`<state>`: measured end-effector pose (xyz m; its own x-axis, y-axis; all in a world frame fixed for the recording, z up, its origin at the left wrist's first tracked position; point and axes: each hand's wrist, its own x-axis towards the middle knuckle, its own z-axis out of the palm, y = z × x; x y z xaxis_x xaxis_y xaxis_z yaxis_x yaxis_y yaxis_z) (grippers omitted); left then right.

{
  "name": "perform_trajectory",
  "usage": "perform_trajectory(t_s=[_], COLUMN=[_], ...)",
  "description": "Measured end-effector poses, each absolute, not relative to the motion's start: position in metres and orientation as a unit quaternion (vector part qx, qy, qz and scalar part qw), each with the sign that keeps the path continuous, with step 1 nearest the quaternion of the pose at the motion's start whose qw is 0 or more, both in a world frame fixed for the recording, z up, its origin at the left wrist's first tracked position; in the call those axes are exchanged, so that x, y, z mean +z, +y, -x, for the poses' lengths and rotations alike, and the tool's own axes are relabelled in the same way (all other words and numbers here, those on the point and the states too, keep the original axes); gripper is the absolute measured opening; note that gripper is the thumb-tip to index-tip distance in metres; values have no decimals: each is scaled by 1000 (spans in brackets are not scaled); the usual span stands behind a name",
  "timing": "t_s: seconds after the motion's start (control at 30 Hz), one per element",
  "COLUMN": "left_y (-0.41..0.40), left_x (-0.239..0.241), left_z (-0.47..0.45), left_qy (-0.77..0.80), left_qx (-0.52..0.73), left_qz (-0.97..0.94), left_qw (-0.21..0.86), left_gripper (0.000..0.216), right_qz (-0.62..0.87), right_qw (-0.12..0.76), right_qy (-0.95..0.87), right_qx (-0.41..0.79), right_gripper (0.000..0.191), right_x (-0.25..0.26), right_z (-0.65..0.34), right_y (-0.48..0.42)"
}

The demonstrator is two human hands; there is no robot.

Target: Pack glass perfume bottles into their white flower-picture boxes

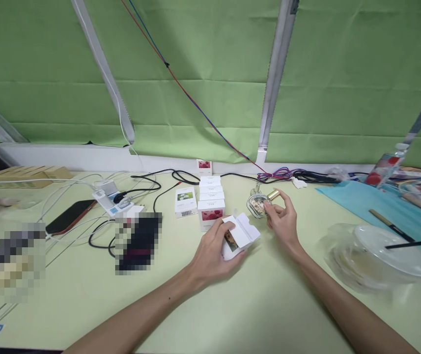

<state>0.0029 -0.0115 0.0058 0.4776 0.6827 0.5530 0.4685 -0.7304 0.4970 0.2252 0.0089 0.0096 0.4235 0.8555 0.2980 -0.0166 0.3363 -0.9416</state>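
While the left hand (pixel 212 248) grips an open white carton (pixel 238 238) on the desk (pixel 276 305), the right hand (pixel 282 219) pinches a small gold-capped perfume bottle (pixel 259 204) just beside it. Risk: glass slipping from fingertips, carton flap crushing. Stacked cartons (pixel 210 206) behind show flower pictures, one a barcode; print unreadable.

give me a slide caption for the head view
Left hand holds an open white box; right hand holds a small bottle.
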Motion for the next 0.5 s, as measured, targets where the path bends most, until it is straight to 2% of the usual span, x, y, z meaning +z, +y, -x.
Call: perform_trajectory(t_s=[0.5], left_y=[-12], left_x=[8], left_z=[-5], left_qy=[390], left_qx=[371], left_qz=[-827], left_qw=[165], left_gripper=[53], right_qz=[475], right_qw=[667], right_qy=[-467], right_qx=[333], right_gripper=[69], right_x=[14], right_z=[-210], right_y=[-4])
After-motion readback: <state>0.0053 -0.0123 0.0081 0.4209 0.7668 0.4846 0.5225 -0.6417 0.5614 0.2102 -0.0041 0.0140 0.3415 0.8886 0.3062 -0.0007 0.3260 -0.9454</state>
